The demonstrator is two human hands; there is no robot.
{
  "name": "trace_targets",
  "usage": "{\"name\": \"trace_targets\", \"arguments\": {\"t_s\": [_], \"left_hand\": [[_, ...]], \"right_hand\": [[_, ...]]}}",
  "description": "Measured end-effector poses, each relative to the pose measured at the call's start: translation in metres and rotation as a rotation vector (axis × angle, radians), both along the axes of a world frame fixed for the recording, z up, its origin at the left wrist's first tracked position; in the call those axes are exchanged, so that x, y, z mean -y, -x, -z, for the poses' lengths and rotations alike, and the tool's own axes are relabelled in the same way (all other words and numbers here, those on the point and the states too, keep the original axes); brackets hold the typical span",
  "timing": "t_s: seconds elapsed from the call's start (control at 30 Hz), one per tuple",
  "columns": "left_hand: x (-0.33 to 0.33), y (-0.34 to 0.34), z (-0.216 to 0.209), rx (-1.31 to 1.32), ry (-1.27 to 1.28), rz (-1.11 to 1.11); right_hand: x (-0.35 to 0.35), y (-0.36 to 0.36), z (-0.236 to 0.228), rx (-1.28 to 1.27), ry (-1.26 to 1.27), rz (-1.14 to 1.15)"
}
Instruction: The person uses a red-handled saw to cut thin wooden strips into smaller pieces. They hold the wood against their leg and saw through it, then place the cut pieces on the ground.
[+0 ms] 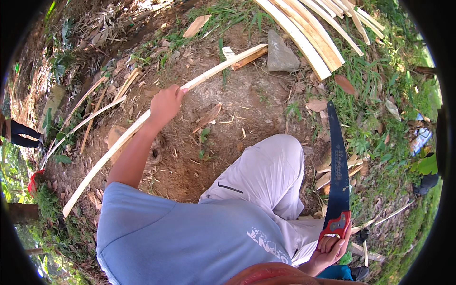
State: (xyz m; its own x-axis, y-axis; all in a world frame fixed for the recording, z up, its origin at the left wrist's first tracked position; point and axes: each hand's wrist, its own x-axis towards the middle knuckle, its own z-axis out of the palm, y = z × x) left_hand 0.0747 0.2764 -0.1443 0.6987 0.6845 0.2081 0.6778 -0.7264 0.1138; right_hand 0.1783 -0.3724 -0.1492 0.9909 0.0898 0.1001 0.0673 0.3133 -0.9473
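Observation:
My left hand is closed around a long, pale wooden strip, which slants from the lower left up to the far middle. The strip's far end rests by a short piece of wood next to a grey stone. In my right hand is a handsaw with a dark, toothed blade and a red handle. Its blade points up and away, apart from the strip. My fingers wrap the handle, near my bent knee.
Several long planks lie on grass at the far right. Thinner sticks lie at the left. Wood offcuts sit behind the saw blade. Chips and dry leaves cover the bare soil. Another person's dark-trousered legs show at the left edge.

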Motion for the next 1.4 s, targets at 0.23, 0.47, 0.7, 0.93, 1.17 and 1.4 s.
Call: {"name": "trace_targets", "arguments": {"t_s": [0.23,0.47,0.7,0.93,1.17,1.4], "left_hand": [[0.0,-0.011,-0.034,-0.042,0.353,-0.076],[-0.001,-0.021,-0.036,-0.192,0.368,0.008],[0.0,-0.024,-0.024,-0.197,0.261,0.082],[-0.011,-0.032,-0.033,-0.208,0.6,-0.011],[-0.031,-0.036,-0.027,-0.187,0.735,-0.019],[-0.028,-0.026,-0.017,-0.18,0.445,0.077]], "right_hand": [[-0.012,-0.009,0.002,0.075,0.011,-0.075],[-0.028,-0.012,-0.008,0.059,0.018,-0.163],[-0.052,-0.015,-0.008,0.061,0.05,-0.234],[-0.103,-0.031,-0.005,0.065,0.11,-0.284],[-0.21,-0.058,-0.026,0.18,0.334,-0.519],[-0.292,-0.065,-0.029,0.213,0.348,-0.642]]}}
